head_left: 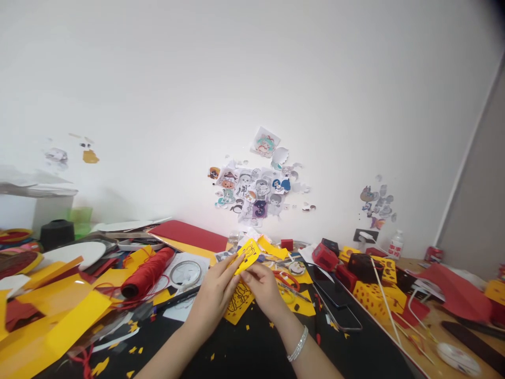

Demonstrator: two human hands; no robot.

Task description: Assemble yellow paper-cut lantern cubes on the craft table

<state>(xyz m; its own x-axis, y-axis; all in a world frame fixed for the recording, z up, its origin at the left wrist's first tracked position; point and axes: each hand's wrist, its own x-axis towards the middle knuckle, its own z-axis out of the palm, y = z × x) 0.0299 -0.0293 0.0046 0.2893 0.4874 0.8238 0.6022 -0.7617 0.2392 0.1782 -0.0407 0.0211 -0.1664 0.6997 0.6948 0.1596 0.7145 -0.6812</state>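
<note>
Both of my hands hold a yellow piece of paper or card (250,251) with a dark pattern on it, raised above the dark table top. My left hand (219,281) has its fingers laid along the left side of the piece. On the right edge, my right hand (262,287) pinches with bent fingers; a silvery bracelet sits on that wrist. Below the fingers shows another yellow patterned part (238,302); whether it joins the upper piece is hidden. Small yellow scraps (134,349) lie scattered on the dark surface near my forearms.
To the left are a red thread spool (148,272), a round tape roll (185,273) and large yellow sheets (79,310). Toward the right lie red-handled scissors (288,280), phones (329,287), yellow cut-out boxes (379,295) and a bottle (396,245). A wall with stickers stands behind.
</note>
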